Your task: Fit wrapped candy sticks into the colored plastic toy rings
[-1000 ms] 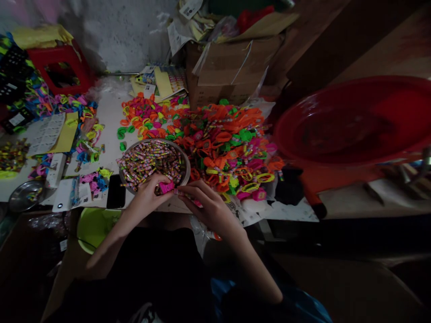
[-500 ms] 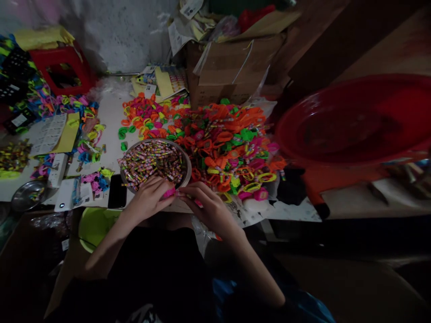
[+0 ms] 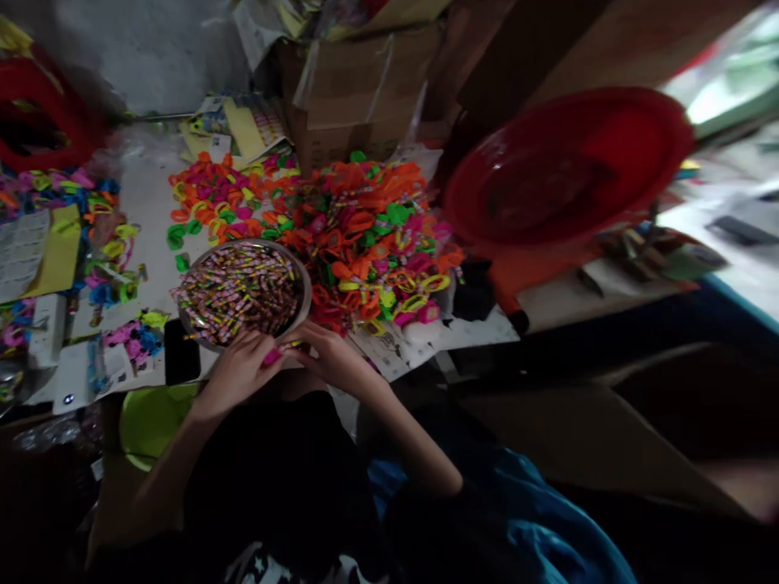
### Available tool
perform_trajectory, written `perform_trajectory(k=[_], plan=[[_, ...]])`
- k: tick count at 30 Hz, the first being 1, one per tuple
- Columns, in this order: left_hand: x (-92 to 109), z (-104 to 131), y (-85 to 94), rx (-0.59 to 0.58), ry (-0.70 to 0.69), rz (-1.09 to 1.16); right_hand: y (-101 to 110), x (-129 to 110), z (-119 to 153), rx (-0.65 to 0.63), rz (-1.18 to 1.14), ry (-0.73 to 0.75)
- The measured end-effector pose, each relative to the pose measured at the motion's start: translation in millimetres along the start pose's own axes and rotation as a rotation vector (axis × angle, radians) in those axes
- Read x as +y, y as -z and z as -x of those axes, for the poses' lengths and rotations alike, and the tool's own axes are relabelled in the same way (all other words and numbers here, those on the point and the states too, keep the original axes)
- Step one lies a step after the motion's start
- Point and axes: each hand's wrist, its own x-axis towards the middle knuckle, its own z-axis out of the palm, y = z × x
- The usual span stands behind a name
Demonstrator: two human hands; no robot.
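A round metal bowl [image 3: 306,302] full of small wrapped sticks [image 3: 243,284] stands near the table's front edge. Just in front of it, my left hand [image 3: 238,369] is closed on a small pink piece [image 3: 272,356]. My right hand [image 3: 322,350] meets it from the right, fingers pinched on a small yellow stick-like piece [image 3: 296,343]. The two pieces are close together; whether they touch is unclear. Behind and right of the bowl lies a heap of orange, green, pink and yellow plastic bands [image 3: 371,243].
A large red basin [image 3: 565,170] stands at the right, a cardboard box [image 3: 359,89] behind the heap. To the left are a black phone [image 3: 182,353], a white device [image 3: 73,380], coloured pieces and a red stool [image 3: 79,130]. A green bin [image 3: 149,422] sits below the table edge.
The view has swung to the right, so the table things appear further left. A yellow piece now shows at my right fingertips; both hands remain together in front of the bowl.
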Motion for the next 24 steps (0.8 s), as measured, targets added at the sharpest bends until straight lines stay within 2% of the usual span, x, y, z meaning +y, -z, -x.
perform_trajectory(k=[3, 4, 5, 6, 7, 8, 10, 11, 12, 14, 15, 17, 19, 20, 21, 22, 24], plan=[[-1, 8, -21.5, -0.101, 0.019, 0.04, 20, 30, 0, -0.366, -0.023, -0.113], [-2, 11, -26.9, -0.103, 0.045, 0.076, 31, 40, 0, -0.436, -0.015, -0.152], [-3, 14, -30.7, -0.093, 0.081, 0.109, 43, 49, 2, -0.457, -0.008, -0.18], [-5, 16, -33.1, -0.078, 0.118, 0.136, 57, 56, 3, -0.418, -0.003, -0.192], [-8, 17, -34.3, -0.06, 0.149, 0.158, 71, 63, 5, -0.318, -0.003, -0.198], [-10, 17, -34.5, -0.048, 0.167, 0.175, 86, 68, 7, -0.129, -0.002, -0.214], [-14, 14, -34.1, -0.052, 0.169, 0.192, 113, 76, 13, 0.367, 0.049, -0.21], [-16, 12, -34.3, -0.074, 0.162, 0.193, 124, 81, 19, 0.559, 0.094, -0.203], [-17, 10, -35.3, -0.106, 0.155, 0.188, 134, 86, 27, 0.72, 0.143, -0.2], [-19, 7, -40.1, -0.176, 0.142, 0.178, 143, 102, 51, 0.945, 0.225, -0.221], [-20, 7, -44.1, -0.203, 0.135, 0.172, 142, 113, 67, 1.043, 0.253, -0.254], [-22, 6, -55.2, -0.224, 0.098, 0.148, 127, 141, 109, 1.236, 0.279, -0.379], [-24, 7, -70.1, -0.204, 0.053, 0.081, 96, 173, 154, 1.421, 0.277, -0.602], [-25, 8, -78.8, -0.191, 0.037, 0.036, 77, 189, 176, 1.484, 0.283, -0.784], [-25, 10, -88.2, -0.182, 0.029, -0.009, 58, 203, 195, 1.451, 0.29, -1.025], [-26, 13, -97.8, -0.177, 0.031, -0.054, 39, 215, 211, 1.317, 0.303, -1.274], [-25, 21, -117.0, -0.205, 0.035, -0.114, 7, 234, 230, 1.189, 0.259, -1.409]])
